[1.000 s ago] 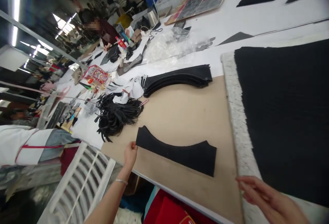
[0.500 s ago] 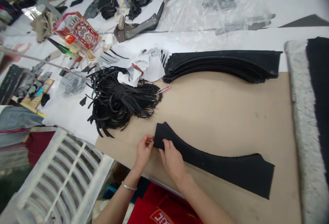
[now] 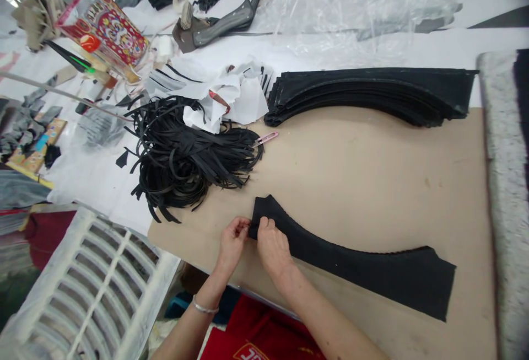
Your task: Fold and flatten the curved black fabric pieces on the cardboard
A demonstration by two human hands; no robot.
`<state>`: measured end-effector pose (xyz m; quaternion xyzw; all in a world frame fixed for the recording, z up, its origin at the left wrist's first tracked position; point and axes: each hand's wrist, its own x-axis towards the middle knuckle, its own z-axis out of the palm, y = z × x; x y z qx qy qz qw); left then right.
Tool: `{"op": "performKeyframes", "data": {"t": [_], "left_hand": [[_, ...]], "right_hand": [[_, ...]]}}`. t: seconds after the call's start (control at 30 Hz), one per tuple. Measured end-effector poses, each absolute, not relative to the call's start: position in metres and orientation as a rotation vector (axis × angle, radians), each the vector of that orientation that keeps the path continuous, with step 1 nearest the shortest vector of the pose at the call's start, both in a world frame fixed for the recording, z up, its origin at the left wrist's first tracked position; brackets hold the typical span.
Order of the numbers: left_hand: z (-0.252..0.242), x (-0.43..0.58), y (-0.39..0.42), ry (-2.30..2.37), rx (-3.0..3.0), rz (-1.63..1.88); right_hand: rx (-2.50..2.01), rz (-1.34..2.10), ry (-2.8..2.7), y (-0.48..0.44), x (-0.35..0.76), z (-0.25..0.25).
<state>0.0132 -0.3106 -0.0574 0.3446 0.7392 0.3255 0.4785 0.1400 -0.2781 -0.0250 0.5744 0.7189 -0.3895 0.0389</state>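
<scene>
A long curved black fabric piece (image 3: pixel 363 269) lies flat on the tan board (image 3: pixel 372 183), its narrow left end between my hands. My left hand (image 3: pixel 233 238) pinches the left edge of that piece at its lower corner. Close beside it, my right hand (image 3: pixel 274 247) rests on the fabric with its fingers curled and closed on the lower edge. Beyond my hands sits a heap of thin black strips (image 3: pixel 185 156). Farther back on the board lies a stack of similar curved black pieces (image 3: pixel 372 92).
Pink snips (image 3: pixel 266 139) lie by the strips, near crumpled white paper (image 3: pixel 243 101). Clear plastic sheeting (image 3: pixel 339 12) covers the back. A red patterned bag (image 3: pixel 111 29) stands back left. A white slatted chair (image 3: pixel 95 294) is at lower left; a pale roll (image 3: pixel 506 183) bounds the right.
My right fingers have curled from lying extended on the fabric to closing on its lower edge. My left hand stays at the corner. The whole view has shifted slightly.
</scene>
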Motion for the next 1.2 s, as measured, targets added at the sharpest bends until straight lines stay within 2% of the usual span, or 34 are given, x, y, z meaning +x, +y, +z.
{"op": "performKeyframes", "data": {"t": [0.13, 0.33, 0.6, 0.8, 1.07, 1.2], "left_hand": [[-0.048, 0.019, -0.309, 1.853, 0.871, 0.826], [-0.026, 0.037, -0.305, 1.896, 0.966, 0.924], [-0.033, 0.049, -0.287, 1.854, 0.732, 1.049], [-0.01, 0.06, -0.29, 1.835, 1.307, 0.785], [-0.03, 0.062, -0.29, 1.803, 1.199, 0.673], [-0.031, 0.067, -0.292, 1.808, 1.318, 0.554]], "right_hand": [[1.814, -1.351, 2.17, -0.275, 0.154, -0.03], [1.78, -1.901, 2.176, -0.271, 0.18, -0.041], [1.731, -2.492, 1.872, -0.277, 0.202, -0.057], [1.691, -2.78, 1.667, -0.277, 0.212, -0.055], [1.639, -2.958, 1.512, -0.272, 0.235, -0.044], [1.705, -3.18, 1.135, -0.275, 0.27, -0.032]]}}
